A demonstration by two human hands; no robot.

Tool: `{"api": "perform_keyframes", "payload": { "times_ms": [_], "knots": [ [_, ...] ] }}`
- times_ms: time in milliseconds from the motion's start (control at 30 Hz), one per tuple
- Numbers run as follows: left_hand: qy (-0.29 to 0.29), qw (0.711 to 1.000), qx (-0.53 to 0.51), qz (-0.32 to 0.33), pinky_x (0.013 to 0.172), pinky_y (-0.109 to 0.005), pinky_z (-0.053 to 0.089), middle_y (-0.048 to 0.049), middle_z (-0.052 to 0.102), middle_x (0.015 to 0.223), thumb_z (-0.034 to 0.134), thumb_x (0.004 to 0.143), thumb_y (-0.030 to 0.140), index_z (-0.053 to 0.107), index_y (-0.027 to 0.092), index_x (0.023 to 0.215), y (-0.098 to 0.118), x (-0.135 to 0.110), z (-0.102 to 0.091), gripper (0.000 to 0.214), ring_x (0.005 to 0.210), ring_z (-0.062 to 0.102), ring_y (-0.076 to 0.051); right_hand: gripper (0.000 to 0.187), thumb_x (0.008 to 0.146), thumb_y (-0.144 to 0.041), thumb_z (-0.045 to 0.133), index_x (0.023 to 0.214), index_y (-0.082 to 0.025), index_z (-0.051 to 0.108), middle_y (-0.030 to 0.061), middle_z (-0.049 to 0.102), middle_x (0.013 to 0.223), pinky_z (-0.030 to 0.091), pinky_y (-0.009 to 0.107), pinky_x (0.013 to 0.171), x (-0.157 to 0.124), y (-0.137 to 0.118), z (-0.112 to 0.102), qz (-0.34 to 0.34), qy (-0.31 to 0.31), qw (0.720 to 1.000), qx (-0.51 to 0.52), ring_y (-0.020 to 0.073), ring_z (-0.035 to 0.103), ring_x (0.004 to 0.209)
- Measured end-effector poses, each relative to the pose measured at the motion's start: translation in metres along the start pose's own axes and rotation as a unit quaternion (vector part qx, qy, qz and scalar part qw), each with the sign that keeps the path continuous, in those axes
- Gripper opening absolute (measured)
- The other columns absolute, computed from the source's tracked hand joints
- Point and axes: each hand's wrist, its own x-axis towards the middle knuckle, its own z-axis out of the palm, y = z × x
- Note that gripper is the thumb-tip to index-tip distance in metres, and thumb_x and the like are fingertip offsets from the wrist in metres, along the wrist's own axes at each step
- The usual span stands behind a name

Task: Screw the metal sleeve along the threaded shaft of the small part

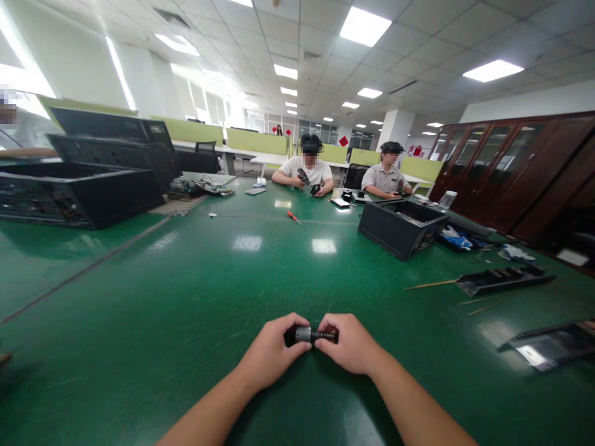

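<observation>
Right between my two hands sits the grey metal cylinder [304, 334], low over the table and close in front of me, its dark ridged stem [324, 336] pointing off to my right. It lies nearly level, and whether it touches the green surface I can't tell.

My left hand [269, 348] has the cylinder: forefinger arched over the top, thumb coming in from below, a narrow grip around the body. And the right hand [352, 347] is on the stem, fingers curled over it, thumb pressing in near the joint with the cylinder, a tight pinch there! The fingertips of both hands nearly meet in the middle. Both forearms run in from the bottom corners, slanting toward each other, wrists fairly straight, backs of the hands turned up and outward.

Out we go across the green table [223, 297]: an orange-handled screwdriver [292, 217] lies well ahead, well apart from my fingers. To the right, a black case [379, 227], then a dark metal channel [504, 282] nearer me. Far left, a larger black case [121, 201]. Across the table, a person in white [297, 170] holds a dark tool.
</observation>
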Motion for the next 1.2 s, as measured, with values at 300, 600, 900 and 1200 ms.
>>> {"api": "perform_keyframes", "payload": {
  "times_ms": [300,600,900,1200],
  "knots": [
    [-0.004,1.000,0.001,0.005,0.081,-0.029,0.044,0.0018,0.070,0.092,0.068,0.074,0.023,0.066,0.024,0.098,-0.0016,0.0010,0.0004,0.024,0.089,0.063,-0.018,0.007,0.076,-0.026,0.066,0.077,-0.020,0.062,-0.0027,0.061,0.067,0.034,0.022,0.057,-0.0007,0.0000,0.0004,0.006,-0.006,1.000,0.002,0.0120,0.053,0.060],
    [-0.003,1.000,0.004,0.006,0.082,-0.030,0.044,0.0009,0.071,0.093,0.068,0.074,0.023,0.066,0.024,0.098,-0.0031,0.0008,0.0015,0.024,0.090,0.063,-0.019,0.008,0.077,-0.027,0.065,0.078,-0.020,0.062,-0.0024,0.061,0.068,0.034,0.022,0.057,0.0001,0.0011,0.0004,0.009,-0.014,1.000,-0.013,0.0121,0.053,0.061],
    [-0.003,1.000,0.004,0.008,0.082,-0.030,0.044,0.0019,0.070,0.093,0.068,0.074,0.022,0.065,0.025,0.098,-0.0033,0.0009,0.0006,0.024,0.090,0.062,-0.018,0.008,0.077,-0.027,0.065,0.077,-0.020,0.061,-0.0028,0.060,0.067,0.033,0.022,0.057,0.0000,0.0012,0.0000,0.009,-0.020,1.000,-0.017,0.0116,0.052,0.060],
    [-0.005,1.000,0.000,0.007,0.082,-0.029,0.043,0.0031,0.070,0.092,0.068,0.074,0.020,0.065,0.025,0.097,-0.0014,0.0016,0.0014,0.024,0.089,0.062,-0.017,0.009,0.078,-0.028,0.065,0.077,-0.020,0.061,-0.0023,0.060,0.067,0.033,0.022,0.057,0.0001,0.0004,-0.0014,0.006,-0.024,0.999,-0.026,0.0119,0.052,0.060]
  ]
}}
